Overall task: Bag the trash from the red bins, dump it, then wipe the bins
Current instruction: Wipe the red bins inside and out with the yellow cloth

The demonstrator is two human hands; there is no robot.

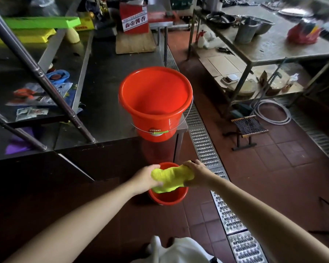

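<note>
A large red bucket [154, 103] with a wire handle stands upright and empty on the corner of the steel counter [110, 103]. Below it on the floor sits a second, smaller red bucket [169, 198]. Over that floor bucket I hold a rolled yellow cloth [171, 178] with both hands. My left hand [145, 179] grips its left end and my right hand [195, 174] grips its right end. The cloth and my hands hide most of the floor bucket's inside.
A metal drain grate [207, 152] runs along the red tiled floor to the right. A small stool [248, 127] and a coiled white hose [273, 112] lie by a steel table [264, 44]. Packets and a slanted metal pole [36, 69] crowd the left shelf. A white bag [179, 249] lies at my feet.
</note>
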